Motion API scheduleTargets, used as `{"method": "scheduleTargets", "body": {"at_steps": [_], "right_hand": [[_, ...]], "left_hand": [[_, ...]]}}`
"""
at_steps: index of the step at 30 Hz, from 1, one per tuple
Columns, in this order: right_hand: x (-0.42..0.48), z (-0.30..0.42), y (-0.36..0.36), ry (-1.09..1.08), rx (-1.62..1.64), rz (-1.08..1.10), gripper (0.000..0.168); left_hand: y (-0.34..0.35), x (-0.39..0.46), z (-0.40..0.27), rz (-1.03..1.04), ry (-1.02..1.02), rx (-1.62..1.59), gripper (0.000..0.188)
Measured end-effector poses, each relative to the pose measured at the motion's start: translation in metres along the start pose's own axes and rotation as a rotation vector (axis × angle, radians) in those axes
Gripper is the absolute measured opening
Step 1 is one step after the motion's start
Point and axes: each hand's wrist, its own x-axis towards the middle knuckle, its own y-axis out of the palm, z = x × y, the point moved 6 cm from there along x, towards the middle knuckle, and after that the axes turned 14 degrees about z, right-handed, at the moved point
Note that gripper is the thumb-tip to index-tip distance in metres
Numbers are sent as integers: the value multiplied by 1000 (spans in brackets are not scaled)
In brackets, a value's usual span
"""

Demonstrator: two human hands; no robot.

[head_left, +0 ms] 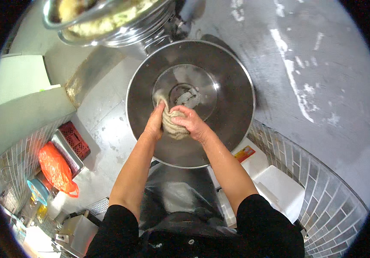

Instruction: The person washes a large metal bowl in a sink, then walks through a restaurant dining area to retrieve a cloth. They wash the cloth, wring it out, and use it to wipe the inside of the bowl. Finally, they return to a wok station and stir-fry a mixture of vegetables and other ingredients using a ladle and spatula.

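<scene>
A wet beige cloth (176,127), bunched and twisted, is held between both of my hands over a large round metal vessel (233,96). My left hand (155,121) grips its left side, with a short loose end rising above the thumb. My right hand (189,122) curls its fingers over the top and right of the bundle. Below the cloth, the vessel has a round recessed centre with something pale and shiny in it; whether that is water or a reflection I cannot tell.
Stacked metal bowls (117,35) holding pale food stand beyond the rim at upper left. On the left are a red plastic crate (74,140), a metal container (65,154) and an orange plastic bag (56,167). White foam boxes (280,187) stand at right beside a tiled wall (314,180).
</scene>
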Motion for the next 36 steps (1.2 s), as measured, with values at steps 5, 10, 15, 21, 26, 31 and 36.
{"method": "scheduleTargets", "body": {"at_steps": [5,10,15,21,26,31,36], "right_hand": [[-20,44,-22,-108,-845,-525,21],[-34,65,-9,-85,-1131,-732,27],[-63,84,39,-447,-983,-533,48],[-102,66,10,-610,500,-488,42],[-212,80,56,-1098,839,-342,33],[-467,55,117,-1506,526,-548,47],[-757,20,209,-1625,-137,-1745,36]], "left_hand": [[77,-13,18,267,-50,-445,36],[105,-22,16,114,-121,-430,33],[93,-15,-16,187,32,-239,30],[210,-98,-65,678,-388,548,55],[180,-66,-111,384,-167,979,47],[69,-25,-114,445,-319,966,17],[16,-65,-94,161,-442,1158,20]]}}
